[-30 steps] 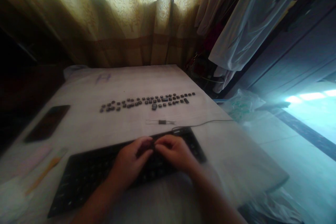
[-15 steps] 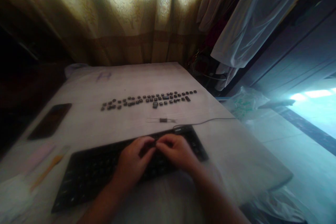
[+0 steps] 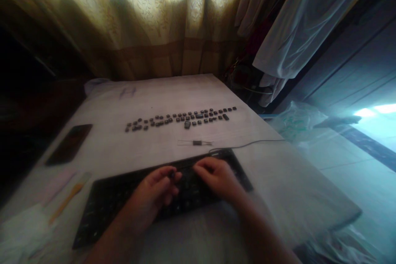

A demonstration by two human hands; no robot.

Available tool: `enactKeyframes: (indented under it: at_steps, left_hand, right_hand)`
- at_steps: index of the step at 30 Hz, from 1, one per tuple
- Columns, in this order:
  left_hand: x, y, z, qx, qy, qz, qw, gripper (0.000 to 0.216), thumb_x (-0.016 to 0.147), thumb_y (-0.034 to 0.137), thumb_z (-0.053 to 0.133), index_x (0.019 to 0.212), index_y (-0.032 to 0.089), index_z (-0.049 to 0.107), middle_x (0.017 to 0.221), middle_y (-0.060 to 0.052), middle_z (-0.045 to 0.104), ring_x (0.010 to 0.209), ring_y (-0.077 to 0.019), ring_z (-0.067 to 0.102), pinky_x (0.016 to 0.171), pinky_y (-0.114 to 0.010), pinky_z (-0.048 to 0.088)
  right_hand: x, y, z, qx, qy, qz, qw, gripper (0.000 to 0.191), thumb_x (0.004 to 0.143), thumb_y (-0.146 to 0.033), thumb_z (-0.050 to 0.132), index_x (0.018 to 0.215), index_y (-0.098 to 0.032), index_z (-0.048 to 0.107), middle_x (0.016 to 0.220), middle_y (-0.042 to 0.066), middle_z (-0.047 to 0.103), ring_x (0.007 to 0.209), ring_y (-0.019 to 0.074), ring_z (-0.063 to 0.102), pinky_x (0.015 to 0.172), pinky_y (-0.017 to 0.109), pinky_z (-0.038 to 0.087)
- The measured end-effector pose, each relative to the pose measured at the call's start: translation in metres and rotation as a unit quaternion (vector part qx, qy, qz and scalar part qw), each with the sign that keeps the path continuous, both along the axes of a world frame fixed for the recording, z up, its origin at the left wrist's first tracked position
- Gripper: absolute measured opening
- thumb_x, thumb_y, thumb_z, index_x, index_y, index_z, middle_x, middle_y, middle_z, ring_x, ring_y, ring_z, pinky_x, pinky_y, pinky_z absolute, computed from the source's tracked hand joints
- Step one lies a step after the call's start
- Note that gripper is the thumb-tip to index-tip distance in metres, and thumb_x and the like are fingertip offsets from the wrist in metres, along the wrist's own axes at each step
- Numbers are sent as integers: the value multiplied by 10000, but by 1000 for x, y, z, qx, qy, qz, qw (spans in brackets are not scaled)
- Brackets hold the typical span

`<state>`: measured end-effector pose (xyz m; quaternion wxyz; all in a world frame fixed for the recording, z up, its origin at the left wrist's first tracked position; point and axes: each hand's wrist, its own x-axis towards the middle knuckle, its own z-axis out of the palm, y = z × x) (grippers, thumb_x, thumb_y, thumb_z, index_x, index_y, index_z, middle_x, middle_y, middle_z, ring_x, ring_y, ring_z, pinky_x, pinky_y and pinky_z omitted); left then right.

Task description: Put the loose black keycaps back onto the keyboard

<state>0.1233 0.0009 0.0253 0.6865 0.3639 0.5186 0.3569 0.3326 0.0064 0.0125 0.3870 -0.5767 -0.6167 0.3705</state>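
A black keyboard point(image 3: 107, 204) lies slantwise on the table below both hands. My left hand point(image 3: 148, 196) is over its middle, with a small dark keycap point(image 3: 172, 175) pinched between thumb and forefinger. My right hand point(image 3: 218, 179) is bent over the keyboard's right part, thumb and forefinger pressed together; whatever they hold, if anything, is hidden. Beyond the keyboard lies a small dark-handled tool point(image 3: 197, 143) with thin wires at both ends. Further back, several loose keycaps point(image 3: 199, 116) are laid out in rough rows.
A dark phone point(image 3: 69, 144) lies at the left. Nearer are a pink item point(image 3: 58, 187), a brush point(image 3: 66, 203) with an orange handle and crumpled white material point(image 3: 23, 229). The keyboard's cable point(image 3: 247, 145) runs off to the right. Curtains point(image 3: 148, 20) hang behind the table point(image 3: 284, 189).
My hands have moved apart. My left hand has drawn left and turned, showing the keycap in its fingers. The view has shifted slightly.
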Motion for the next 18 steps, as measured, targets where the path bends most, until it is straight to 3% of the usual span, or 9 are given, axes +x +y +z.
enactKeyframes:
  at_steps: [6, 10, 13, 15, 18]
  left_hand:
    - [-6, -2, -9, 6, -8, -23, 1000, 531, 661, 566, 751, 1038, 212, 626, 1060, -112, 700, 715, -152, 642, 499, -231, 444]
    - [-6, -1, -7, 22, -2, -29, 999, 480, 663, 516, 763, 1011, 207, 647, 1014, -96, 701, 693, -145, 636, 505, -230, 443]
    - [-5, 3, -3, 65, 57, -54, 995, 386, 680, 432, 745, 978, 198, 665, 958, -72, 716, 719, -160, 651, 566, -254, 480]
    - [-3, 7, -1, 143, 162, -91, 972, 290, 713, 366, 707, 958, 213, 687, 920, -47, 728, 785, -185, 665, 681, -307, 520]
    - [2, 12, 0, 307, 343, -148, 875, 166, 748, 259, 674, 907, 250, 719, 905, -21, 727, 882, -218, 650, 829, -387, 502]
  right_hand:
    - [1, 0, 0, 7, -20, 10, 1000, 139, 830, -257, 615, 766, -204, 726, 761, 15, 736, 718, 169, 662, 703, 268, 493]
    - [2, 1, 0, 10, -21, 18, 1000, 148, 839, -264, 607, 773, -205, 726, 769, 17, 738, 729, 171, 666, 708, 267, 496]
    - [3, 1, 0, 9, -26, 17, 999, 150, 838, -265, 605, 775, -205, 727, 773, 19, 738, 735, 175, 667, 718, 273, 496]
    - [3, 1, 0, 11, -27, 15, 999, 146, 837, -260, 606, 780, -207, 729, 778, 19, 739, 743, 175, 668, 724, 274, 497]
    - [4, 1, 0, 15, -26, 10, 999, 139, 835, -253, 608, 781, -209, 728, 785, 16, 741, 754, 174, 668, 732, 274, 498]
